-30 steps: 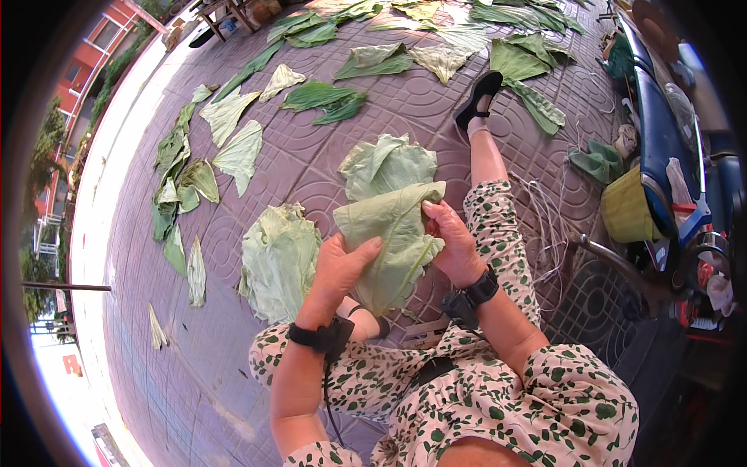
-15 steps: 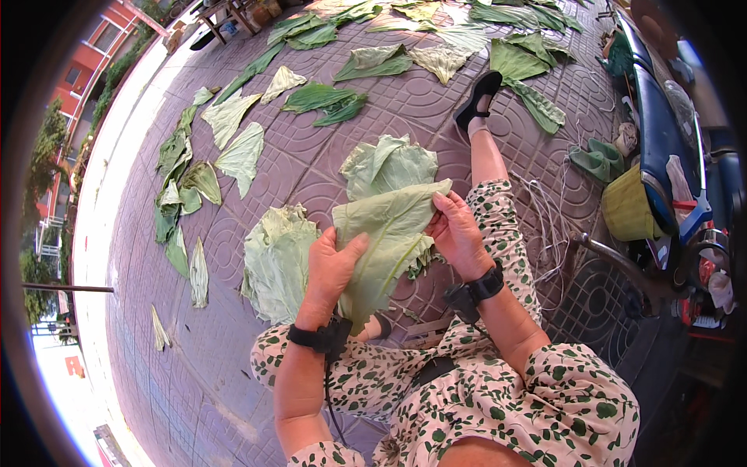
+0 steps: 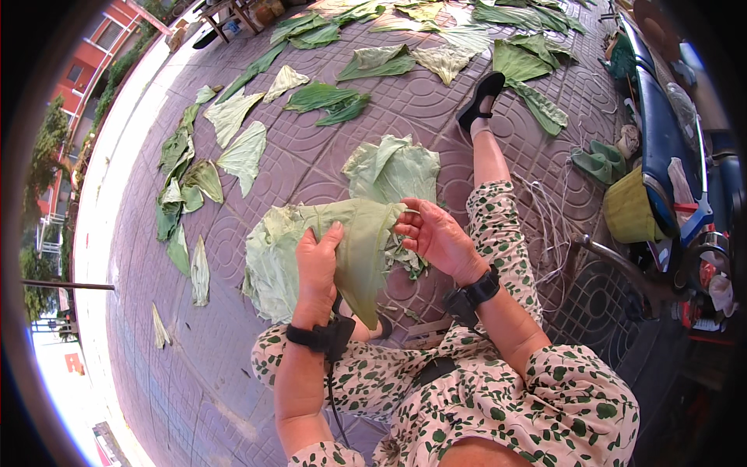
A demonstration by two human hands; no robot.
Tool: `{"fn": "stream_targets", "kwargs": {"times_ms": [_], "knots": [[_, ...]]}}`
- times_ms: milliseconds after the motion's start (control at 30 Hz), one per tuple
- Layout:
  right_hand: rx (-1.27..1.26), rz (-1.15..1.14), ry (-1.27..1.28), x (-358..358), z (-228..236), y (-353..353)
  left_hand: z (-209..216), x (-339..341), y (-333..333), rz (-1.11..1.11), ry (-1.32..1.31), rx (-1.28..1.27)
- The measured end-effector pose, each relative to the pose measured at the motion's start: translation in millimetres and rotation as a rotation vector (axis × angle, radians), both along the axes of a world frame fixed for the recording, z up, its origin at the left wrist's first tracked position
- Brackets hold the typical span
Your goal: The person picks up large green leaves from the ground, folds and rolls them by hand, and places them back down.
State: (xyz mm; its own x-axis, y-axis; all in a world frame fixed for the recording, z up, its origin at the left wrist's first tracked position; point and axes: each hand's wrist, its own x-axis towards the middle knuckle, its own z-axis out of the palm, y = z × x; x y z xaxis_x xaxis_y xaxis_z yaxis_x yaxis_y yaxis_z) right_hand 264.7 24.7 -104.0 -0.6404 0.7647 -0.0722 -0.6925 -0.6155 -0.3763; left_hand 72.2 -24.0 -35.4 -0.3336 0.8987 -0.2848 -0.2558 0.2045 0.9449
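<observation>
A broad, pale green leaf [image 3: 362, 233] with ribs running along it is held up in front of me, folded over and hanging to a point at its lower end. My left hand [image 3: 317, 268] grips it, thumb on top. At the leaf's upper right corner, my right hand [image 3: 436, 237] has its bent fingertips on the edge. Just left of and beneath the held leaf lies a pile of similar pale leaves [image 3: 268, 261]. Another pale leaf bundle [image 3: 393, 170] rests on the paving beyond. Small leaf scraps [image 3: 412, 265] lie below my right fingers.
Many green leaves [image 3: 327, 100] are spread over the patterned paving, left and far. My outstretched foot in a black shoe [image 3: 477, 101] is at the far right. White cords [image 3: 548, 226], green slippers [image 3: 599, 162], a yellow bucket [image 3: 629, 206] and a blue seat [image 3: 661, 140] are at right.
The held leaf has moved left, over the pile, and its right side now folds down. My right hand has moved left with its fingers turned more inward; my left hand shifted slightly left.
</observation>
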Motion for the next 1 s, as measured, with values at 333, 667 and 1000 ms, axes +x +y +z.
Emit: {"fn": "stream_targets", "kwargs": {"times_ms": [333, 667, 1000], "knots": [[0.055, 0.135, -0.06, -12.1, -7.1, -11.5, 23.5, -5.6, 4.9, 0.141, -0.612, -0.225], [-0.044, 0.254, -0.06, -39.1, -12.9, -37.4, 17.8, -13.1, -1.0, 0.002, -0.787, -0.199], [-0.247, 0.088, 0.311, -37.9, -32.3, -26.9, 17.5, 2.4, -9.5, -0.103, -0.859, -0.297]]}}
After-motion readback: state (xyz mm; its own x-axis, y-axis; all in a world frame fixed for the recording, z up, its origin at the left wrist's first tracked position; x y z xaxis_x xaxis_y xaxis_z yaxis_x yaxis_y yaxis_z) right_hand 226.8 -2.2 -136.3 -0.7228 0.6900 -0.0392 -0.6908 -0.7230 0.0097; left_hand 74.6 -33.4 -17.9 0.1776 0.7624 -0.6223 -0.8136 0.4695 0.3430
